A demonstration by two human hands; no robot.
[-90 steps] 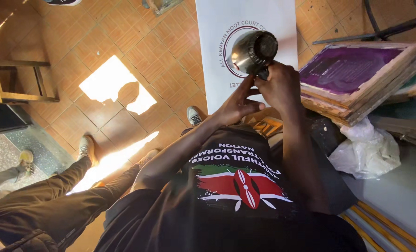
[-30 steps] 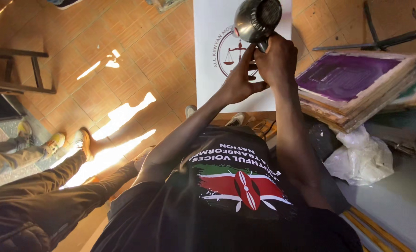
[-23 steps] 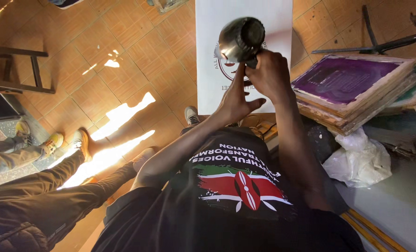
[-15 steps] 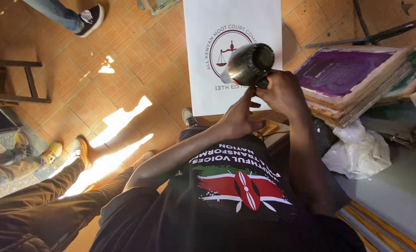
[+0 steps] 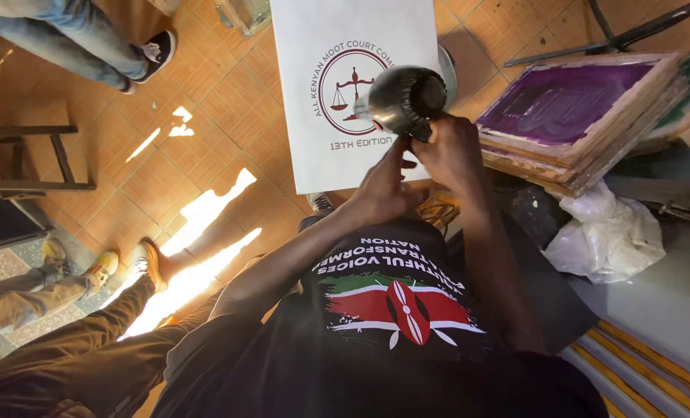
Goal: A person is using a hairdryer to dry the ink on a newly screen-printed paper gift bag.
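Open tiled floor (image 5: 128,170) lies left — stacked wooden frames (image 5: 585,116) and a plastic bag (image 5: 604,236) crowd the right.

Shirt (image 5: 391,340): black short-sleeved tee, lower centre of the frame | Print (image 5: 399,306): white block lettering above a flag band of black, red and green with white edging and a red shield at its middle | Trousers (image 5: 74,356): dark brown, lower left | Forearms: bare, no watch or bands | Shoe (image 5: 150,262): tan, left of centre
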